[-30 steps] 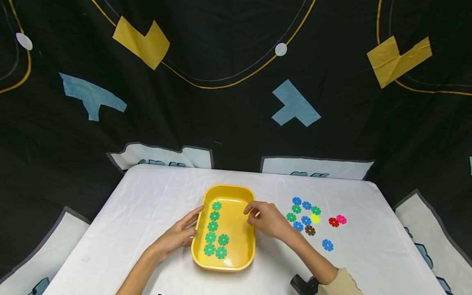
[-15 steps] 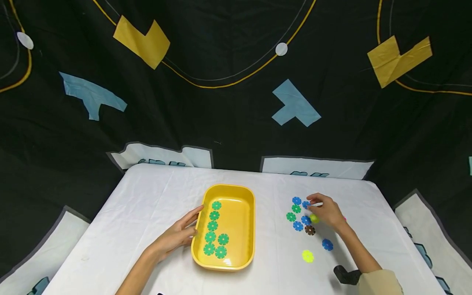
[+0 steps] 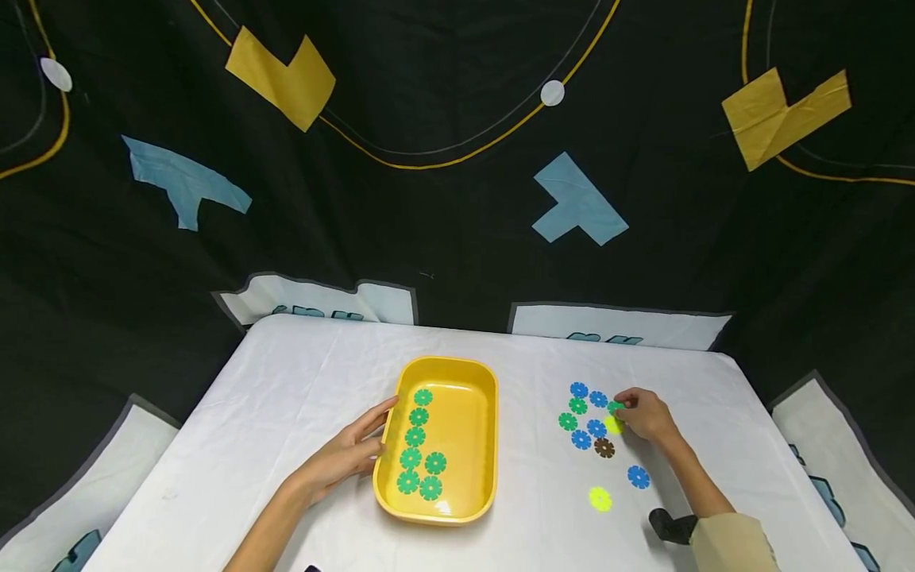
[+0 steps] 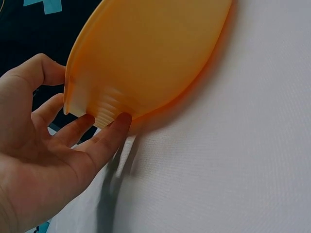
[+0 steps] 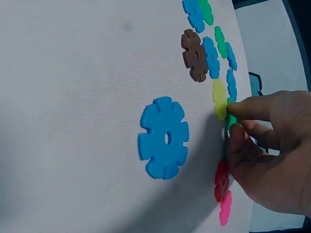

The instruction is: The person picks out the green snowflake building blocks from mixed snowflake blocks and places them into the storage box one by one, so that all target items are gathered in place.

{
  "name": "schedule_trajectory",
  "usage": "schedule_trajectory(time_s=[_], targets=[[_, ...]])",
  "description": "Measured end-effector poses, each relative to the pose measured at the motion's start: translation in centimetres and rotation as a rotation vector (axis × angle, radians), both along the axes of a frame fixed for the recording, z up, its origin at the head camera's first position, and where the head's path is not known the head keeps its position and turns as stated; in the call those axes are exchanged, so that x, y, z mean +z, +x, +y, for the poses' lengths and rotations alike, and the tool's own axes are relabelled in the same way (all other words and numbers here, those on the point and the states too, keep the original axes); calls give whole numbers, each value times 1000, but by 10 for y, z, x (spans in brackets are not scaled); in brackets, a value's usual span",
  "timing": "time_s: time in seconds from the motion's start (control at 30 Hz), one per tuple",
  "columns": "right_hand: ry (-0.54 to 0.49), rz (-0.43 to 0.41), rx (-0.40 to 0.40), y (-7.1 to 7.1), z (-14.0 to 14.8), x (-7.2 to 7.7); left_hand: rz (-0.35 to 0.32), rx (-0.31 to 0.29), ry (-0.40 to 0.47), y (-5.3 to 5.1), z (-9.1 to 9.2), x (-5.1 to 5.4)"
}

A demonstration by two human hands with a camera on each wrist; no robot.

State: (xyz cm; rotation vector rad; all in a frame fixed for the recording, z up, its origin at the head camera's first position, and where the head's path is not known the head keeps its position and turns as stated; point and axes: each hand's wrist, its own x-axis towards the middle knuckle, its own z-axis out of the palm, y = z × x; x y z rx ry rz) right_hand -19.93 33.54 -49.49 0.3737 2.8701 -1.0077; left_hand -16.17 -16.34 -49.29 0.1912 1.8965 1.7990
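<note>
My left hand (image 3: pixel 343 459) holds the left side of a yellow tray (image 3: pixel 472 445) at its rim, fingers against the outer wall in the left wrist view. Several green slotted discs (image 3: pixel 415 436) lie in the tray along its left side. At the right of the table, my right hand (image 3: pixel 646 415) pinches a green slotted disc (image 5: pixel 231 119) between thumb and finger, partly hidden by the fingertips. It touches or nearly touches a yellow disc (image 5: pixel 220 99) beside it; which, I cannot tell. Around it lie blue discs (image 3: pixel 596 429), other green ones (image 3: pixel 568 422) and a brown disc (image 3: pixel 604 448).
A yellow disc (image 3: pixel 600 499) and a blue disc (image 3: pixel 638 477) lie apart, nearer the front. Red (image 5: pixel 221 181) and pink (image 5: pixel 225 208) discs sit below the right hand in the right wrist view. A white cloth (image 3: pixel 300 381) covers the table; a black patterned curtain (image 3: pixel 429 238) hangs behind.
My right hand has moved right from the tray's right rim to the loose discs and now pinches a green one. A yellow disc now lies near the front. My left hand stays put.
</note>
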Motion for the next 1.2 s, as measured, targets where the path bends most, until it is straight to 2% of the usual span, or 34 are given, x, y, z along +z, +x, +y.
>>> schedule_trajectory(time_s=[0.17, 0.33, 0.47, 0.73, 0.83, 1.0, 1.2], targets=[[-17, -29, 9, -1, 1, 4, -1, -6, 5, 0, 0, 0], [-39, 10, 30, 2, -3, 10, 3, -7, 6, 0, 0, -1], [-89, 59, 42, 5, -16, 20, 2, -5, 7, -1, 1, -1], [-356, 108, 145, 13, -72, 48, 5, -3, -1, -2, 1, -1], [-426, 113, 176, 15, -99, 55, 5, -4, -5, -2, 1, 0], [-507, 74, 229, 20, -141, 62, 7, -11, -8, -1, 1, 1], [-532, 44, 365, 22, -179, 62, 9, -9, -6, 0, 1, 3]])
